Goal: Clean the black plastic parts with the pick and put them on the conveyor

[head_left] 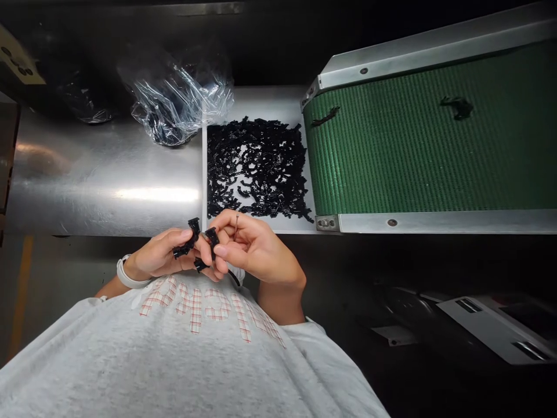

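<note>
Close to my chest, my left hand (167,252) pinches a small black plastic part (187,239) between thumb and fingers. Just right of it, my right hand (248,247) grips another black plastic part (212,239) with thumb and fingertips. The two hands nearly meet, and a third dark piece (201,265) shows below, by the left fingers; which hand bears it I cannot tell. Beyond my hands is a white tray (278,225) spread with a heap of similar black parts (261,162).
To the right a green conveyor belt (418,151) with metal side rails carries 2 black parts, one (456,107) farther along. Left of the tray is a shiny steel table (108,168) with a clear plastic bag (174,110) of dark contents. A white device (496,328) sits lower right.
</note>
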Demonstrator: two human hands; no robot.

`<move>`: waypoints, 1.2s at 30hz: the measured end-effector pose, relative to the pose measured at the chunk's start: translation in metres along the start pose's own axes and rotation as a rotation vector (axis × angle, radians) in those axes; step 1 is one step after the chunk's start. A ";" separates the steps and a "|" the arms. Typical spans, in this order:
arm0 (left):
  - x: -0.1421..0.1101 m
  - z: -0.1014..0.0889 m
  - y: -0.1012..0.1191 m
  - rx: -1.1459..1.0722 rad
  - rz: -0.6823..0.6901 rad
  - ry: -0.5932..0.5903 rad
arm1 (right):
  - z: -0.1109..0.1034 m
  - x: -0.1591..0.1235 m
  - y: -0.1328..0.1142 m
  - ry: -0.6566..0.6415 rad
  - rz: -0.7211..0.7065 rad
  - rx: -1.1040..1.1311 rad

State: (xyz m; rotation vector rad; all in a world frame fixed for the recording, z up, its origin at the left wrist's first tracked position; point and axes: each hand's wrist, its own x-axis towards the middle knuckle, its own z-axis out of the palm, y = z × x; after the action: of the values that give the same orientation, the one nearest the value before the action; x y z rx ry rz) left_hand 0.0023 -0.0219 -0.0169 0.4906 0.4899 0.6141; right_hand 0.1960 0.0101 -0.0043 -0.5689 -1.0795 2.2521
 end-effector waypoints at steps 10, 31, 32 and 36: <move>0.001 0.001 0.002 -0.002 0.019 0.018 | -0.001 0.001 -0.002 -0.011 0.041 0.094; -0.002 -0.008 0.000 0.084 0.033 0.091 | 0.001 0.005 0.002 0.003 -0.020 0.086; -0.002 -0.009 -0.001 0.110 0.036 0.103 | 0.001 0.005 0.003 -0.001 -0.031 0.086; -0.002 -0.009 0.000 0.139 0.042 0.079 | -0.002 0.004 0.006 -0.042 -0.054 0.104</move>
State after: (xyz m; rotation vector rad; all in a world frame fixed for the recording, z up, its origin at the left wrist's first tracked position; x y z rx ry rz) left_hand -0.0043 -0.0203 -0.0232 0.6111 0.6014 0.6438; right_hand 0.1920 0.0112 -0.0109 -0.4460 -0.9804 2.2672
